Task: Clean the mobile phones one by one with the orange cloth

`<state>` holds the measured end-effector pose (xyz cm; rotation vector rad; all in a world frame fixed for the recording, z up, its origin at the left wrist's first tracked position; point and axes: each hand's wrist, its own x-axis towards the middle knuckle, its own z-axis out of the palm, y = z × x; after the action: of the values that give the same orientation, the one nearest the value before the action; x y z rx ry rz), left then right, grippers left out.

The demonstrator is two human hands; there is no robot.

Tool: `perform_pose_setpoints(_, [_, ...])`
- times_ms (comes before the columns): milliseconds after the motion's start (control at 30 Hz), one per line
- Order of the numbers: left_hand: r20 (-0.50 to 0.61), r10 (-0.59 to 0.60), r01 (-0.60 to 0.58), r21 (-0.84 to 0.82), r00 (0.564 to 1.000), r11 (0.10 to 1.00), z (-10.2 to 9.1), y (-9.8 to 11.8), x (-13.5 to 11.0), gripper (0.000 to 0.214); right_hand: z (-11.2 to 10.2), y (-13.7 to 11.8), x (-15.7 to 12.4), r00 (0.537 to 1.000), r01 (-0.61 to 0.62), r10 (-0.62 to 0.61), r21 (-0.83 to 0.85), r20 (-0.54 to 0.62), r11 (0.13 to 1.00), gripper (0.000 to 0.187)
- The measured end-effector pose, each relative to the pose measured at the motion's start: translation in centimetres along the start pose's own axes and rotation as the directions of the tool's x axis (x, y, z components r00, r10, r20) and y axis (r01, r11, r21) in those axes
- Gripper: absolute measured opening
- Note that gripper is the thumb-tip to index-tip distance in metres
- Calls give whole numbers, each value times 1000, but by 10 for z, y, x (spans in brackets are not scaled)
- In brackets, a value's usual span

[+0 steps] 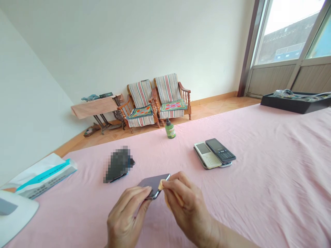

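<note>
My left hand (129,213) grips a dark smartphone (152,182) by its near left end, thumb on the upper face. At the phone's right edge, my right hand (187,206) pinches a small yellow cloth (162,184), and the cloth touches that edge. Part of the cloth hangs below the fingers, mostly hidden by the hand. Beyond, to the right, a pale keypad phone (208,155) and a dark keypad phone (220,150) lie side by side on top of other phones. Further left is a blurred-out black item (119,164), apparently a stack of phones.
A green bottle with a black top (170,129) stands near the far edge of the pink sheet (248,193). At left lie a white and blue packet (43,175) and a white object (15,217). A black box of cables (294,102) sits far right. Two chairs (170,93) stand beyond.
</note>
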<state>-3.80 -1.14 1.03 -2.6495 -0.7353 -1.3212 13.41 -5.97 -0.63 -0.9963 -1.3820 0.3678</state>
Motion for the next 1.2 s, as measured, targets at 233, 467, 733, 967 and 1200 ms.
perform_pose_setpoints(233, [-12, -33, 33, 1, 999, 999, -2, 4, -2, 12, 3, -3, -2, 999, 15, -15, -20, -31, 1000, 19])
perform_pose_setpoints(467, [-15, -59, 59, 3, 998, 998, -3, 6, -1, 13, 3, -3, -1, 997, -23, 18, -63, -72, 998, 17])
perform_pose_setpoints(733, [-10, -42, 42, 10, 999, 999, 0, 7, 0, 13, -1, 1, 1, 996, -76, 72, -71, -60, 995, 11])
perform_pose_setpoints(967, [-20, -36, 36, -9, 999, 999, 2, 7, -2, 13, 1, -1, -4, 1000, 26, -26, -8, 3, 1000, 17])
perform_pose_setpoints(1200, [-12, -52, 52, 5, 999, 999, 0, 4, -4, 14, 1, 2, 3, 998, -43, 39, -74, -54, 996, 14])
